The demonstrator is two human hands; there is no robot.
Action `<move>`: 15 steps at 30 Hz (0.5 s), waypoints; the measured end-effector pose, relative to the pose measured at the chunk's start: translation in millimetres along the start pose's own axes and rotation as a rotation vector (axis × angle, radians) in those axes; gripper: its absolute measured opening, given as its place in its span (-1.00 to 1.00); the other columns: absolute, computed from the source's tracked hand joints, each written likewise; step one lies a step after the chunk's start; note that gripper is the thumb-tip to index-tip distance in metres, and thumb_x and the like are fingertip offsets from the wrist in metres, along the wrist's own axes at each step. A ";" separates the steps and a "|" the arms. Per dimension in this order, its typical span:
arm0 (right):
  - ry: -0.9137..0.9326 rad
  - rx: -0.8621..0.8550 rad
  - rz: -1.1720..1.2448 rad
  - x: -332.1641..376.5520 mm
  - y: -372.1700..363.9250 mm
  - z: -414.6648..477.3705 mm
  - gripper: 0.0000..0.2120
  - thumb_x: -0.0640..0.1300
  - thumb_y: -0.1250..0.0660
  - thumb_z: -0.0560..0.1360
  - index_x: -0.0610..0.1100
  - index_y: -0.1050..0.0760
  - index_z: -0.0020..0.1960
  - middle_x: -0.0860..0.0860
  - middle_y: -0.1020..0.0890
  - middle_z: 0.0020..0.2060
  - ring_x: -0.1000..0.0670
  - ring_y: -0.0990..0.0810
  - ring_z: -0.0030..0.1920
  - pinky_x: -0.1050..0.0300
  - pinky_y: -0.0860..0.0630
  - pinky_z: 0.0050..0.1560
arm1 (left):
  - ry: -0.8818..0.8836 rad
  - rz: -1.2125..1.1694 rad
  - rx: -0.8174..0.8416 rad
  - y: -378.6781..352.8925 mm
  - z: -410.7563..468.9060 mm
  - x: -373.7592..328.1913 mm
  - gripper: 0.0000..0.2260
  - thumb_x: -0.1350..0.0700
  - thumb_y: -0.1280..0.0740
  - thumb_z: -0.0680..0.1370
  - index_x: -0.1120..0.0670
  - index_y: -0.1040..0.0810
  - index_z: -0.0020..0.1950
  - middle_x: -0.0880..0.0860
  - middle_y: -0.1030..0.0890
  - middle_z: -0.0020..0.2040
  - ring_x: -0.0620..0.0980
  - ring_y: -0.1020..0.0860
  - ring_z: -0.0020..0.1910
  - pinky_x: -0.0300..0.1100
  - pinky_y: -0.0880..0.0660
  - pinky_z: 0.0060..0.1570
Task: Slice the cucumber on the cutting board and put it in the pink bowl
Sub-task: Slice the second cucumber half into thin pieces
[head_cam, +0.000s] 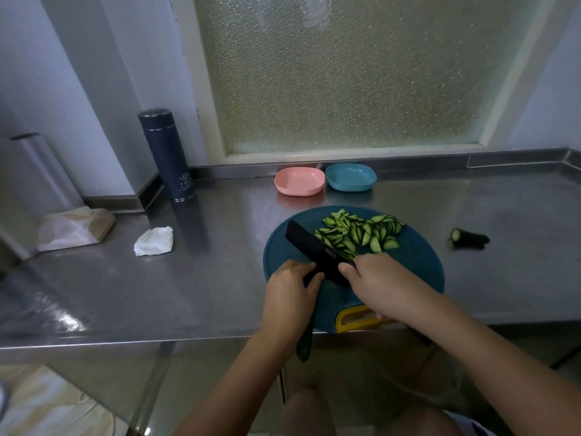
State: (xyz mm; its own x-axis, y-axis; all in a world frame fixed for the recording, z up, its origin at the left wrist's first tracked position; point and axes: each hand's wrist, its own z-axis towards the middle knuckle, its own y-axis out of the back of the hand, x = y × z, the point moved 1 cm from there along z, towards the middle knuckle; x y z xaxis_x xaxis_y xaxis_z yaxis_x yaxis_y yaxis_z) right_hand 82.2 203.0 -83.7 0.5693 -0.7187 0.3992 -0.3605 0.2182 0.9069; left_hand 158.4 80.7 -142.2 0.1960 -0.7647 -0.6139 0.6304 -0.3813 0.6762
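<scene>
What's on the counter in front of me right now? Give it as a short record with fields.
left hand: holds the uncut cucumber, whose near end overhangs the counter
right hand: grips the knife, blade at the cucumber's far end
slices: piled on the far half of the cutting board
pink bowl: empty, behind the board, beside the blue bowl
stub: on the counter, right of the board
left side: flask, crumpled tissue

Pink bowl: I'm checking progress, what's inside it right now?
Nothing shows inside the pink bowl; its floor is bare, only the near inner wall hides behind the rim. The cucumber slices lie piled on the cutting board.
</scene>
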 end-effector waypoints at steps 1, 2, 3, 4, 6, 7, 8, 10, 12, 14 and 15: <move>0.002 -0.007 0.003 0.2 1.8 -0.8 -0.58 0.07 0.00 0.65 -0.19 -0.47 -0.12 -0.06 -0.51 -0.45 0.04 -0.47 -0.57 0.19 -0.45 -0.48 | 0.001 -0.003 0.002 0.0 0.1 -0.3 -0.74 0.06 -0.31 0.55 0.11 -0.59 0.20 0.06 -0.60 0.06 -0.08 -0.53 -0.01 -0.50 -0.23 -0.10; 0.002 -0.011 0.003 0.5 3.3 -1.6 -0.58 0.07 -0.01 0.65 -0.19 -0.47 -0.12 -0.06 -0.51 -0.45 0.04 -0.47 -0.57 0.19 -0.45 -0.48 | 0.001 -0.004 0.001 0.1 0.0 -0.7 -0.74 0.06 -0.32 0.54 0.11 -0.59 0.19 0.06 -0.60 0.06 -0.09 -0.53 -0.02 -0.50 -0.23 -0.11; 0.004 -0.009 0.002 0.9 4.0 -1.9 -0.58 0.07 -0.01 0.65 -0.19 -0.47 -0.12 -0.06 -0.51 -0.44 0.04 -0.47 -0.57 0.19 -0.45 -0.48 | 0.003 -0.006 -0.003 0.5 -0.1 -0.9 -0.75 0.06 -0.32 0.54 0.11 -0.60 0.18 0.06 -0.61 0.05 -0.09 -0.53 -0.03 -0.50 -0.23 -0.12; 0.005 -0.006 0.002 1.1 4.2 -2.4 -0.58 0.07 -0.01 0.64 -0.19 -0.47 -0.12 -0.06 -0.51 -0.44 0.04 -0.47 -0.58 0.19 -0.45 -0.48 | 0.005 -0.009 -0.009 0.7 -0.6 -1.1 -0.75 0.06 -0.33 0.53 0.12 -0.61 0.17 0.06 -0.61 0.04 -0.09 -0.53 -0.03 -0.51 -0.22 -0.13; 0.010 0.001 0.002 1.6 3.5 -2.7 -0.59 0.07 -0.02 0.64 -0.19 -0.47 -0.12 -0.06 -0.51 -0.44 0.05 -0.47 -0.57 0.20 -0.43 -0.48 | 0.009 -0.015 -0.023 0.8 -1.4 -1.3 -0.76 0.07 -0.35 0.52 0.13 -0.62 0.14 0.07 -0.63 0.03 -0.08 -0.54 -0.04 -0.50 -0.24 -0.12; 0.013 0.000 -0.002 2.1 2.5 -2.6 -0.59 0.07 -0.02 0.65 -0.19 -0.47 -0.12 -0.06 -0.51 -0.43 0.05 -0.47 -0.56 0.20 -0.43 -0.49 | 0.012 -0.017 -0.027 0.9 -1.8 -1.3 -0.76 0.07 -0.35 0.52 0.13 -0.62 0.14 0.07 -0.63 0.03 -0.07 -0.55 -0.04 -0.48 -0.26 -0.11; 0.018 -0.003 -0.008 2.7 1.6 -2.3 -0.58 0.07 -0.02 0.65 -0.19 -0.47 -0.13 -0.05 -0.50 -0.43 0.05 -0.46 -0.54 0.19 -0.42 -0.48 | 0.015 -0.018 -0.026 1.0 -2.0 -1.5 -0.76 0.07 -0.35 0.52 0.13 -0.62 0.14 0.07 -0.64 0.02 -0.06 -0.55 -0.04 -0.45 -0.28 -0.10; 0.024 -0.004 -0.019 3.8 0.2 -1.1 -0.58 0.06 -0.02 0.65 -0.20 -0.48 -0.13 -0.04 -0.49 -0.41 0.05 -0.45 -0.51 0.17 -0.41 -0.45 | 0.012 -0.018 -0.019 0.5 -1.6 -1.2 -0.76 0.07 -0.34 0.53 0.13 -0.62 0.14 0.08 -0.63 0.02 -0.05 -0.55 -0.04 -0.43 -0.29 -0.09; 0.028 0.005 -0.023 3.7 0.0 1.2 -0.58 0.06 -0.02 0.65 -0.19 -0.47 -0.14 -0.05 -0.49 -0.41 0.06 -0.45 -0.54 0.21 -0.39 -0.50 | 0.006 -0.010 -0.010 -0.4 -0.6 -0.2 -0.76 0.07 -0.34 0.53 0.13 -0.62 0.15 0.08 -0.63 0.03 -0.05 -0.55 -0.03 -0.42 -0.30 -0.09; 0.031 0.016 -0.017 2.8 -0.2 4.9 -0.59 0.07 -0.02 0.64 -0.17 -0.44 -0.16 -0.06 -0.50 -0.44 0.06 -0.46 -0.60 0.24 -0.37 -0.53 | 0.005 -0.001 -0.004 -0.9 0.1 0.5 -0.75 0.07 -0.33 0.54 0.13 -0.61 0.16 0.08 -0.62 0.05 -0.05 -0.54 -0.02 -0.41 -0.30 -0.07; 0.031 0.023 -0.013 2.6 -0.9 7.0 -0.60 0.07 -0.01 0.64 -0.17 -0.43 -0.16 -0.06 -0.50 -0.45 0.06 -0.46 -0.61 0.24 -0.38 -0.53 | 0.004 0.002 -0.002 -1.1 0.5 0.7 -0.75 0.07 -0.32 0.54 0.13 -0.61 0.16 0.08 -0.62 0.06 -0.05 -0.54 -0.01 -0.41 -0.30 -0.07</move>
State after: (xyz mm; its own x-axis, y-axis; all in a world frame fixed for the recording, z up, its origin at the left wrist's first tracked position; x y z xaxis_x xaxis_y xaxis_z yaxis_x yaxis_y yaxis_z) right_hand 78.9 196.3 -84.4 0.5968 -0.7004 0.3915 -0.3692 0.1935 0.9090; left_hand 157.5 80.3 -143.3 0.2000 -0.7632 -0.6144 0.6318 -0.3789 0.6762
